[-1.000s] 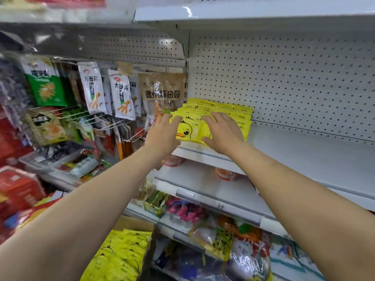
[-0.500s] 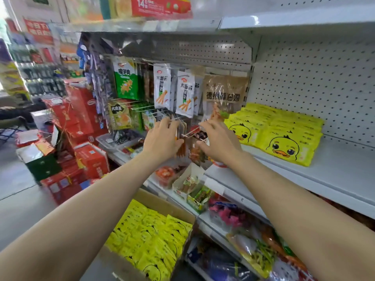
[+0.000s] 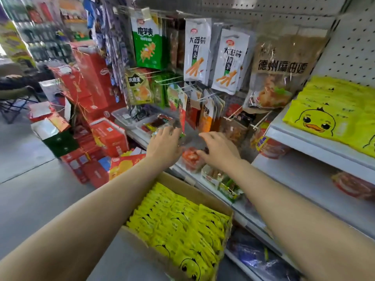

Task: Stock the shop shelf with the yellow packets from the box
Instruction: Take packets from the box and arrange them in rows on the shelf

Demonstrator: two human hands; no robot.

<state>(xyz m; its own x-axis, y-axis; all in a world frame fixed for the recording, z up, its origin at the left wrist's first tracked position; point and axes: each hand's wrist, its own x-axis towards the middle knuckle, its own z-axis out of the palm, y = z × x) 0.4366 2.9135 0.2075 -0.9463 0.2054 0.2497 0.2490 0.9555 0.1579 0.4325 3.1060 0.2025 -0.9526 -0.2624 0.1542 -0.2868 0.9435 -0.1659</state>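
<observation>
Yellow packets with a duck face [image 3: 332,116] lie stacked on the white shelf [image 3: 316,147] at the right. Below me an open cardboard box [image 3: 194,189] holds several more yellow duck packets [image 3: 182,226] standing in rows. My left hand [image 3: 165,145] and my right hand [image 3: 220,151] hang in the air side by side above the far end of the box, left of the shelf stack. Both hold nothing, with fingers relaxed and slightly bent.
Snack bags hang on pegs behind my hands, among them a green bag [image 3: 147,43] and white bags [image 3: 197,51]. Red cartons [image 3: 91,98] are piled on the floor at the left. Lower shelves [image 3: 304,179] carry other packets.
Both hands let go of the yellow stack on the shelf and drew back left and down, now over the box. The view swung left and downward.
</observation>
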